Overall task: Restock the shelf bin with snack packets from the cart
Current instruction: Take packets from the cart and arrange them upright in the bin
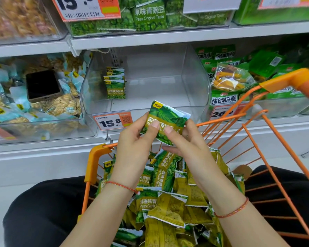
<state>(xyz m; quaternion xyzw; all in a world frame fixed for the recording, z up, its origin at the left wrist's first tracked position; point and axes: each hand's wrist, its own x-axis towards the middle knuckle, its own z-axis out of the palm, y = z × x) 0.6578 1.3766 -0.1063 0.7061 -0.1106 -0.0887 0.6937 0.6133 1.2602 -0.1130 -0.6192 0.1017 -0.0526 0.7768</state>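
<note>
A person's left hand (132,139) and right hand (184,141) are pinching a green foil garlic-pea packet (165,120) between thumbs and fingers above the orange wire cart (253,139), just before the clear plastic shelf bin (194,82); tossed carelessly, it risks toppling the upright packet row (115,84).

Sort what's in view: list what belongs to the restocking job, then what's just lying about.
Job:
held packet
left hand
right hand
cart
cart packets
clear bin
stacked packets

Lying about:
phone
nut packs
veggie crisp bags
</note>
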